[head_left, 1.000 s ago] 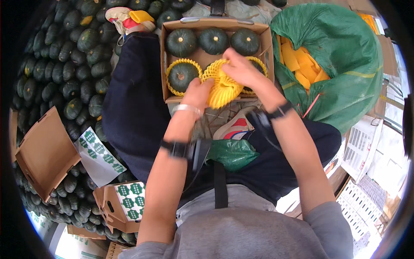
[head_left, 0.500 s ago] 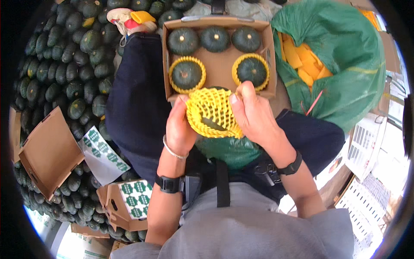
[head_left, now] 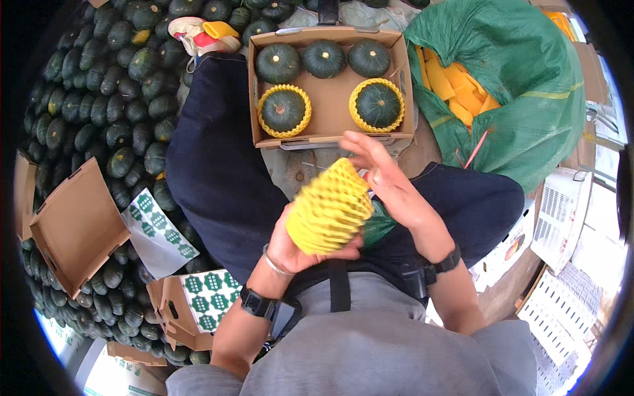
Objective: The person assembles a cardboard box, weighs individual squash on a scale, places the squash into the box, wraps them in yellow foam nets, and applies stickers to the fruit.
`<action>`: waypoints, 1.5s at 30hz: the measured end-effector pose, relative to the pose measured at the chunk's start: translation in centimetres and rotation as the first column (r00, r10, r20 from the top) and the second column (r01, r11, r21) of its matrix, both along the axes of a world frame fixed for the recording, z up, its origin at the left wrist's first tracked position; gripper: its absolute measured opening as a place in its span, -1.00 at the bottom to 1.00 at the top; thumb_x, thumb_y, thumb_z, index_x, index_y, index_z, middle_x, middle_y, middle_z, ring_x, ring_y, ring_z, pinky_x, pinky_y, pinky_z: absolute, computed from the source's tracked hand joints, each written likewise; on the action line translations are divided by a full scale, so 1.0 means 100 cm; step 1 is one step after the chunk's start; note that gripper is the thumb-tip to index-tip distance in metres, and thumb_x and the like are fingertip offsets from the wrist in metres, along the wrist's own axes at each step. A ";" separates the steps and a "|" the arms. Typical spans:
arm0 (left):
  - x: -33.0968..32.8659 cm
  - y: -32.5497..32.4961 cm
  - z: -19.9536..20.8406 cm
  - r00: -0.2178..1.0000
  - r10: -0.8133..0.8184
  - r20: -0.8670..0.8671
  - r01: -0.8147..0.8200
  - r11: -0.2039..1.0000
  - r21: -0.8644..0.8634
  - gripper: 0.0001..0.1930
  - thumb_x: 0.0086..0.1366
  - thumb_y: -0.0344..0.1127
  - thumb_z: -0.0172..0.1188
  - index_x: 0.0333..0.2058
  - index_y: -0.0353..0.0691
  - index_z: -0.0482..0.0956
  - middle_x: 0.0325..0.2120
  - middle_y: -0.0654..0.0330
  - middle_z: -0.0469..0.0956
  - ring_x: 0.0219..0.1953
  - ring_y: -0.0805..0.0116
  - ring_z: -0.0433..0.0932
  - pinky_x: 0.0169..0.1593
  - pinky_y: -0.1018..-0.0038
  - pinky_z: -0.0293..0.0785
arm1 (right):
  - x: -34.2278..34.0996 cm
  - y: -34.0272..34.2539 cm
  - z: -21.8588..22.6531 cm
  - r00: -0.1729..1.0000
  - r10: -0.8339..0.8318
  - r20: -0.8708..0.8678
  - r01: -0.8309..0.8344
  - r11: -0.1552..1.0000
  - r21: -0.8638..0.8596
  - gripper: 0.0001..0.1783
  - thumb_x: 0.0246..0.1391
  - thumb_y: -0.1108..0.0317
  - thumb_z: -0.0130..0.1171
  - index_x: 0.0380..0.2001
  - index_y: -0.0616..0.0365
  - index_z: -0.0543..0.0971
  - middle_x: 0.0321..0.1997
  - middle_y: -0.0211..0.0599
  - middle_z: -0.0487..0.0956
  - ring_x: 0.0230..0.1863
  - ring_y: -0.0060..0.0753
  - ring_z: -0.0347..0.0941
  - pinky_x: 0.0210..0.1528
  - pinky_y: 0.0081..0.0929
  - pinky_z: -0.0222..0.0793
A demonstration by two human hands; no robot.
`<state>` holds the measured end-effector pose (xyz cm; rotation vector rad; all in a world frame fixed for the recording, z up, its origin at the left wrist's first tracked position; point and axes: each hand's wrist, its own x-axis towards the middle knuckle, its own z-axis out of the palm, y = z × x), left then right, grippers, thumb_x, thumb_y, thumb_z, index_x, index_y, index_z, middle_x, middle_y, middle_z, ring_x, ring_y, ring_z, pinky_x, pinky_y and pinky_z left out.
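My left hand (head_left: 290, 247) is wrapped round the lower side of a small pumpkin in a yellow foam net (head_left: 330, 210), tilted in front of my lap and slightly blurred. The net covers nearly all of it. My right hand (head_left: 389, 178) is at its upper right end, fingers stretched out and not gripping. Just beyond stands an open cardboard box (head_left: 330, 99). Inside its far side sit three bare dark green pumpkins (head_left: 323, 59) in a row; near its front corners are two pumpkins in yellow nets, one left (head_left: 284, 111) and one right (head_left: 378, 105).
A green sack (head_left: 522, 99) holding folded yellow foam nets (head_left: 456, 86) stands to the right. Many dark green pumpkins (head_left: 122, 132) cover the left. On them lie an open carton (head_left: 79, 224), a sticker sheet (head_left: 155, 231) and another carton with stickers (head_left: 178, 310). White crates (head_left: 561, 211) stand at right.
The netted pumpkin has come nearer to me and turned on end, with the net now drawn over it. My right hand has let go of the net and opened; my left hand cups underneath.
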<state>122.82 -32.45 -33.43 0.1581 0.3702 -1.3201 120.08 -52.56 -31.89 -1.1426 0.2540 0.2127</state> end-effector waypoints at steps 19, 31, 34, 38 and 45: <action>0.023 -0.011 0.022 0.367 -0.509 0.778 -0.574 0.535 0.620 0.13 -0.17 -0.45 0.40 0.31 -0.29 -0.21 0.08 -0.09 0.29 0.09 0.20 0.35 0.12 0.40 0.33 | 0.018 0.051 0.021 0.944 0.331 0.001 -0.141 0.403 -0.904 -0.14 -0.40 0.19 0.42 0.13 -0.30 0.37 0.31 0.04 0.00 0.23 0.35 -0.01 0.23 0.17 0.01; 0.163 -0.055 -0.107 -0.429 -0.899 0.088 -0.739 0.406 0.537 -0.38 -0.22 -0.21 0.37 -0.05 0.17 0.48 0.13 0.05 0.16 0.22 -0.06 0.03 0.16 -0.08 0.09 | 0.118 -0.029 -0.103 0.916 0.393 -0.079 -0.141 0.129 -0.982 -0.23 -0.43 0.11 0.40 0.03 -0.25 0.42 0.20 -0.14 0.20 0.17 0.13 0.13 0.10 0.11 0.17; 0.160 -0.052 -0.107 -0.407 -0.901 0.148 -0.751 0.423 0.507 -0.36 -0.26 -0.24 0.39 -0.05 0.15 0.47 0.10 0.04 0.18 0.21 -0.10 0.05 0.18 0.00 0.11 | 0.129 -0.015 -0.102 0.851 0.375 -0.367 -0.284 -0.259 -0.923 -0.22 -0.34 0.01 0.39 0.08 -0.34 0.39 0.25 -0.21 0.19 0.21 0.07 0.11 0.04 0.16 0.18; 0.158 -0.043 -0.113 -0.426 -0.881 0.206 -0.751 0.471 0.462 -0.28 -0.23 -0.27 0.39 0.04 0.11 0.40 0.11 -0.06 0.13 0.20 -0.15 0.05 0.20 0.04 0.11 | 0.125 -0.001 -0.118 0.915 0.280 -0.292 -0.259 -0.151 -0.954 -0.26 -0.22 -0.02 0.31 0.12 -0.23 0.37 0.26 -0.15 0.19 0.26 0.05 0.07 0.10 0.15 0.08; 0.178 -0.036 -0.085 -0.129 -0.976 0.176 -0.926 0.182 0.330 -0.33 0.03 -0.31 0.24 0.14 -0.23 0.23 0.04 -0.20 0.27 0.09 -0.16 0.28 0.16 0.14 0.19 | 0.122 -0.242 -0.137 0.790 -0.610 0.059 -0.165 -0.304 -0.938 -0.67 -0.02 0.10 0.10 -0.38 0.17 0.57 -0.10 0.00 0.51 -0.08 0.00 0.46 -0.14 -0.07 0.42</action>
